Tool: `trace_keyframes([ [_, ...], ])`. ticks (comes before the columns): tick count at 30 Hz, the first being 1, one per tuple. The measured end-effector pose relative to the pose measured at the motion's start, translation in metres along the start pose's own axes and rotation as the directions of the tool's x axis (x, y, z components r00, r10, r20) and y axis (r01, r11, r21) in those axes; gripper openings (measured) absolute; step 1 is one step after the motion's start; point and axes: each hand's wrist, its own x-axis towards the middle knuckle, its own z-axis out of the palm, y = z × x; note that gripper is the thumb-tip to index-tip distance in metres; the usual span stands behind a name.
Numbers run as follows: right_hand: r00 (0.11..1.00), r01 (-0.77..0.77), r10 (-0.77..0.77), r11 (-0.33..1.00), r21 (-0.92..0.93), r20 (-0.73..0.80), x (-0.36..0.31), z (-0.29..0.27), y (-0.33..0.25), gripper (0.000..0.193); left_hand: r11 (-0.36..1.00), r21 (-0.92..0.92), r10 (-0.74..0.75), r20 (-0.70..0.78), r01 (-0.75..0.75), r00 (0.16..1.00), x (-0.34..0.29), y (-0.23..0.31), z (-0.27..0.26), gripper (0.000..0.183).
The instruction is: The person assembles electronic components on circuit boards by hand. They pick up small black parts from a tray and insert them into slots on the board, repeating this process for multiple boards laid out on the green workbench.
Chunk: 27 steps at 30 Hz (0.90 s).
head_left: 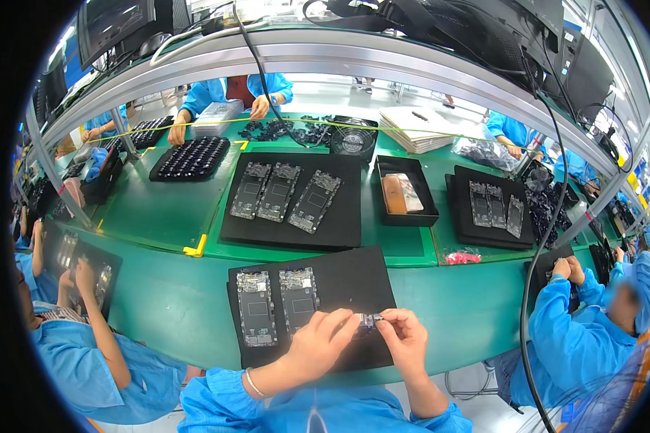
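Close in front of me, my left hand (319, 345) and my right hand (406, 342) pinch a small silver-and-dark electronic part (370, 320) between them, held over a black foam mat (350, 285). Its exact kind is too small to make out. On the mat's left half lie two phone mid-frames with circuit boards: the left frame (256, 309) is in full view, while my left hand partly covers the lower end of the right frame (298, 292). Fingertips of both hands hide parts of the small piece.
Beyond is another black mat (339, 216) with three phone frames, beside a black box (412, 213) holding a brown block and a white one. Farther off are a black tray (189, 160) of small parts and a fan (354, 138). A cable (538, 267) hangs at right; co-workers sit around.
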Motion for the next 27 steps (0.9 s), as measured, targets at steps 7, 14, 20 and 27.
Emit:
trace_keyframes([
  [7, 0.998, 0.063, -0.063, 0.998, 0.0, 0.024, -0.001, 0.002, -0.005, 0.013, 0.99, 0.101, 0.108, -0.085, -0.099, 0.99, -0.008, 0.001, 0.003, 0.047],
  [14, 0.984, 0.134, -0.123, 0.987, -0.084, 0.126, -0.004, -0.005, 0.002, 0.016, 0.993, 0.066, 0.108, -0.082, -0.103, 0.991, -0.007, 0.003, -0.005, 0.048],
  [20, 0.985, 0.103, -0.093, 0.993, -0.059, 0.147, -0.005, -0.008, -0.002, 0.017, 0.991, 0.067, 0.121, -0.112, -0.114, 0.986, -0.01, 0.003, -0.002, 0.048],
  [27, 0.993, 0.007, -0.009, 1.0, 0.016, 0.115, -0.006, -0.005, -0.006, 0.014, 0.991, 0.082, 0.121, -0.136, -0.111, 0.983, -0.016, 0.001, 0.001, 0.046],
])
